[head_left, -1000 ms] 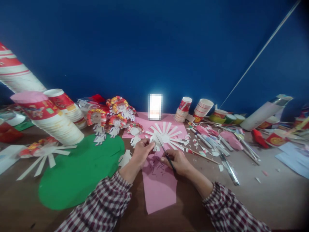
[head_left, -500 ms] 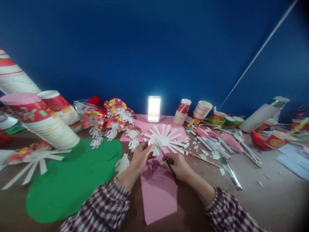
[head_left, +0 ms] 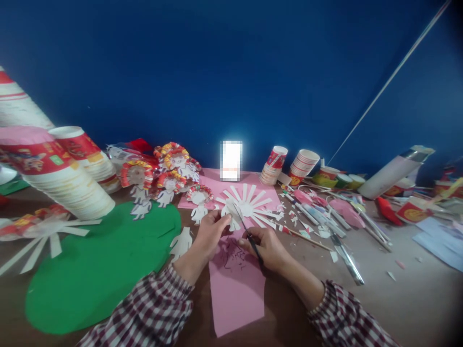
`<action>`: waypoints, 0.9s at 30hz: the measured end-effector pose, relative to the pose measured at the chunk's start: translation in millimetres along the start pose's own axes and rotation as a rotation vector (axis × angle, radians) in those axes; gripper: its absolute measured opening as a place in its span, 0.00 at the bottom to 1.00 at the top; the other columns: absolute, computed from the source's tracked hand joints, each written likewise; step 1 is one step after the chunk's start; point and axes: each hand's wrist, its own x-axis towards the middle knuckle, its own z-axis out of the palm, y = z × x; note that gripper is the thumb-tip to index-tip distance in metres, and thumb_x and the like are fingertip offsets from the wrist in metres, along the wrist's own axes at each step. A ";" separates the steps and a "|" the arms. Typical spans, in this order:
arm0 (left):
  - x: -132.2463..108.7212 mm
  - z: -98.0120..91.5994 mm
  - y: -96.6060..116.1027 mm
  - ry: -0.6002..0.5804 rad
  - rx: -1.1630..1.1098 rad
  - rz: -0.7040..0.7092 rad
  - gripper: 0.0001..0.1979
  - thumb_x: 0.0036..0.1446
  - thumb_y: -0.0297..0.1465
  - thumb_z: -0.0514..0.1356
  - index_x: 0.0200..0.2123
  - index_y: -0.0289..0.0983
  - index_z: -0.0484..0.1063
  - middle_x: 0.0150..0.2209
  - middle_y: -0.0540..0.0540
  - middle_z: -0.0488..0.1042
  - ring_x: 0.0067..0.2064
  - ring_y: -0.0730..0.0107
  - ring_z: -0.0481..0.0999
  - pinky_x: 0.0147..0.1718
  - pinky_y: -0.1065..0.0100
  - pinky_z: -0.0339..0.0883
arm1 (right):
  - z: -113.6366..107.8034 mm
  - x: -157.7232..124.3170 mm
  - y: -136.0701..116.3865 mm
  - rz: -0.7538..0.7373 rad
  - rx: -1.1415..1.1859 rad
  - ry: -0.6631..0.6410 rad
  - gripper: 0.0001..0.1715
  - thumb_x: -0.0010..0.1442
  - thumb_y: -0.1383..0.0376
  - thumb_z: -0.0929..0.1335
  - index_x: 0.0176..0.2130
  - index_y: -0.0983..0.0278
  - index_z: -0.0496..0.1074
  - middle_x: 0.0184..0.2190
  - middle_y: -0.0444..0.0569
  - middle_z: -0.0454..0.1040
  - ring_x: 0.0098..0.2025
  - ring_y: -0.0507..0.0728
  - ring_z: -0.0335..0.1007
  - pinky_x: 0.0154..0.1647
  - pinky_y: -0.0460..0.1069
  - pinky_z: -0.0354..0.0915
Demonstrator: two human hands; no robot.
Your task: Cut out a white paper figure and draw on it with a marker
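Note:
My left hand (head_left: 213, 233) pinches a small white paper cutout (head_left: 231, 216), shaped much like the doll figures lying around it. In my right hand (head_left: 268, 248) is a pair of scissors (head_left: 249, 236), the blades pointing up and left against the cutout's right edge. Beneath both hands lies a pink paper sheet (head_left: 237, 308) with dark pen lines on it. Just beyond is a white paper cup cut into strips and splayed like a sun (head_left: 248, 207). Another white paper figure (head_left: 182, 243) rests left of my left wrist.
A green paper shape (head_left: 104, 270) covers the left of the table. Stacked paper cups (head_left: 68, 178) lean behind it, beside paper dolls with red-yellow rings (head_left: 170, 185). A bright blurred screen (head_left: 231, 161) stands at the back. Markers (head_left: 311, 214), scraps and a utility knife (head_left: 347, 260) lie rightward.
The view has shifted slightly, so the things on the left appear farther left. Both hands keep their holds on the cutout and scissors, with hardly any movement.

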 end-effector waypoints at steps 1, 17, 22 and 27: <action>-0.2 0.3 0.3 0.003 0.006 -0.007 0.11 0.45 0.36 0.65 0.28 0.35 0.68 0.23 0.52 0.68 0.25 0.76 0.69 0.26 0.72 0.67 | 0.2 0.2 1.9 0.004 0.001 0.000 0.13 0.54 0.58 0.70 0.27 0.65 0.68 0.17 0.40 0.59 0.20 0.48 0.51 0.20 0.43 0.49; -0.4 -0.7 -0.9 0.015 0.012 -0.061 0.14 0.44 0.37 0.65 0.30 0.35 0.69 0.23 0.52 0.69 0.23 0.74 0.71 0.19 0.75 0.64 | 1.5 1.7 3.3 0.024 -0.048 0.035 0.16 0.54 0.56 0.70 0.26 0.66 0.69 0.17 0.40 0.59 0.21 0.48 0.52 0.19 0.42 0.49; -1.6 -0.2 1.9 0.016 0.028 -0.114 0.16 0.42 0.38 0.66 0.32 0.37 0.68 0.24 0.51 0.70 0.23 0.69 0.73 0.13 0.75 0.58 | 0.2 1.8 4.1 0.016 -0.080 0.049 0.16 0.55 0.55 0.70 0.26 0.66 0.69 0.17 0.40 0.59 0.21 0.48 0.53 0.20 0.43 0.50; -0.6 -0.6 1.2 0.008 0.020 -0.084 0.16 0.41 0.38 0.67 0.31 0.36 0.68 0.24 0.51 0.70 0.23 0.72 0.72 0.14 0.76 0.60 | 1.6 1.5 3.2 0.022 -0.027 0.033 0.18 0.54 0.53 0.70 0.26 0.66 0.69 0.17 0.40 0.58 0.20 0.48 0.51 0.19 0.43 0.49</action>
